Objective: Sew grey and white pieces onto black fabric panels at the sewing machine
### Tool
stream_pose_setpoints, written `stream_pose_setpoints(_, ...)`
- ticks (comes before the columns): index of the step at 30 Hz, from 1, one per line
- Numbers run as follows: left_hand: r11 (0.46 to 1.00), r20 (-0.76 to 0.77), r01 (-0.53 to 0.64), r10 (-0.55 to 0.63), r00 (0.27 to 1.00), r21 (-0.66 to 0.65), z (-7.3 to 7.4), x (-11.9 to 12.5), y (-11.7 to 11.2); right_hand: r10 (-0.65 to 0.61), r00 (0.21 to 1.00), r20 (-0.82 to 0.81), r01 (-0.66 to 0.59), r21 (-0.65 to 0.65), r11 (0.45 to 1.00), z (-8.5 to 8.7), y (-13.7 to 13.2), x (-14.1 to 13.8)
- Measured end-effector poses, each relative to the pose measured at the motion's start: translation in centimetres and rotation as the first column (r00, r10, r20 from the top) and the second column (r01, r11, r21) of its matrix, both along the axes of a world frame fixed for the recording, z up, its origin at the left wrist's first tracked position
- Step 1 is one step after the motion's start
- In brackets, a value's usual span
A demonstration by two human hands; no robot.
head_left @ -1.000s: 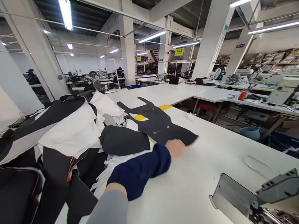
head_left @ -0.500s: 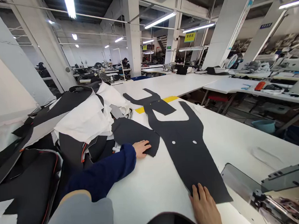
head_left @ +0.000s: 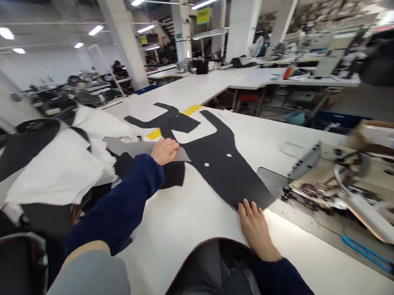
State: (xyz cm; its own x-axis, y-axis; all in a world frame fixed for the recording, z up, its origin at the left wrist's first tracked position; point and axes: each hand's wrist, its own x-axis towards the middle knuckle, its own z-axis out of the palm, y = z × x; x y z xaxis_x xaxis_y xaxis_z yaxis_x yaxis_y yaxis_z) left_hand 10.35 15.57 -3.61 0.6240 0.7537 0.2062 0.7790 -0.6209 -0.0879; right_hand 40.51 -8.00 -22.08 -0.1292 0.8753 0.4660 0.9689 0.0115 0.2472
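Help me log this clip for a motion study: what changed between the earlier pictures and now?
The left hand left the small dark piece and now lies on a grey piece stretching from the pile over it; grip unclear. The view swung right, showing more of the sewing machine. Unchanged: the right hand flat on the near end of the long black piece.

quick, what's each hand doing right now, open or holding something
Left hand: on the grey fabric piece; grip cannot be told.
Right hand: open, touching the near end of the black cut piece.
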Motion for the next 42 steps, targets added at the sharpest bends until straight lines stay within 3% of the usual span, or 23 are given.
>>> stream_pose_setpoints(2,0.958,-0.032,0.247,-0.245,0.969,0.143,2.1,5.5,-1.4,-0.020,1.000,-0.022,0.020,-0.006,1.000,0.1,-0.7,-1.0)
stream_pose_setpoints(4,0.836,-0.091,0.529,-0.521,0.849,0.147,2.3,12.0,-3.9,-0.032,0.998,-0.058,0.031,-0.022,0.999,0.1,-1.6,-2.0)
stream_pose_setpoints(6,0.660,-0.132,0.749,-0.738,0.661,0.059,0.3,18.5,-7.0,-0.038,0.992,-0.119,0.032,-0.050,0.998,0.0,-2.8,-2.8)
stream_pose_setpoints(8,0.507,-0.166,0.859,-0.855,0.491,-0.069,-3.3,23.9,-10.0,-0.041,0.983,-0.181,0.026,-0.086,0.996,-0.1,-4.5,-3.2)
stream_pose_setpoints(10,0.449,-0.180,0.876,-0.890,0.420,-0.175,-7.3,27.6,-12.3,-0.052,0.971,-0.232,0.029,-0.101,0.994,-0.3,-6.5,-3.3)
stream_pose_setpoints(12,0.468,-0.164,0.855,-0.882,0.441,-0.221,-10.3,29.7,-13.7,-0.080,0.957,-0.279,0.061,-0.075,0.995,-0.4,-8.6,-3.2)
stream_pose_setpoints(14,0.504,-0.125,0.836,-0.864,0.488,-0.216,-11.8,30.7,-14.3,-0.142,0.935,-0.326,0.143,-0.021,0.989,-0.4,-10.4,-3.1)
stream_pose_setpoints(17,0.514,-0.084,0.834,-0.857,0.508,-0.200,-11.9,31.3,-14.6,-0.273,0.871,-0.408,0.305,0.016,0.952,0.1,-12.1,-3.4)
stream_pose_setpoints(19,0.504,-0.065,0.836,-0.862,0.503,-0.216,-11.6,31.5,-14.7,-0.309,0.840,-0.447,0.347,0.005,0.938,0.4,-12.5,-3.6)
stream_pose_setpoints(25,0.501,0.009,0.751,-0.830,0.558,-0.430,-11.4,31.9,-13.6,-0.117,0.878,-0.465,0.140,0.015,0.990,-0.1,-11.8,-2.2)
stream_pose_setpoints(28,0.493,0.037,0.720,-0.813,0.582,-0.488,-11.3,31.9,-12.1,-0.088,0.889,-0.449,0.090,-0.017,0.996,0.0,-10.6,-1.0)
stream_pose_setpoints(30,0.526,0.049,0.691,-0.777,0.627,-0.496,-11.1,32.0,-10.8,-0.095,0.884,-0.458,0.089,-0.034,0.995,0.5,-9.5,-0.5)
stream_pose_setpoints(35,0.668,-0.002,0.599,-0.668,0.744,-0.441,-11.6,32.8,-8.2,-0.101,0.867,-0.489,0.096,-0.036,0.995,1.3,-7.1,0.2)
stream_pose_setpoints(42,0.703,-0.006,0.543,-0.614,0.789,-0.459,-12.9,34.3,-7.0,0.024,0.904,-0.427,-0.031,-0.009,0.999,0.6,-6.2,1.9)
